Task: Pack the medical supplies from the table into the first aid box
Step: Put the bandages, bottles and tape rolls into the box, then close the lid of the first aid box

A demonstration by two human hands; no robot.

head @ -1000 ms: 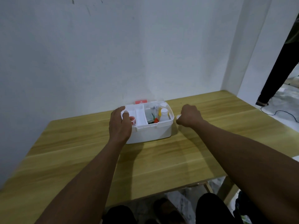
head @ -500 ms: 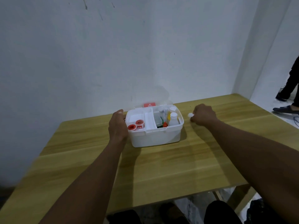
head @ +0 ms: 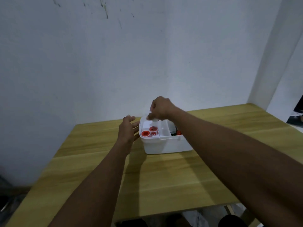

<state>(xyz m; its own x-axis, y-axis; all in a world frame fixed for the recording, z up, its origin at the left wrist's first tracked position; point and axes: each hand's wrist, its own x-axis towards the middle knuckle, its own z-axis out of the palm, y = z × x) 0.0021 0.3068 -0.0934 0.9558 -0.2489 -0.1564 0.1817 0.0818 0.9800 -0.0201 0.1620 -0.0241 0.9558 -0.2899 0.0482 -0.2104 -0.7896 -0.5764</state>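
We are placing a supply: our right grip (head: 161,108) is pinching one small white item (head: 153,119) above the left compartment of the one first aid box (head: 165,145) on the worktop (head: 164,177). Our left grip (head: 128,131) is waiting just beside the box wall, fingers straight and empty. The next move calls for lowering, then releasing. Already inside, we are counting two red-cored tape rolls (head: 145,133).

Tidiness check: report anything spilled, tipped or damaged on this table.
Nothing stands out: the first aid box sits upright, red rolls inside its left compartment; the right hand holds a small white item above it.
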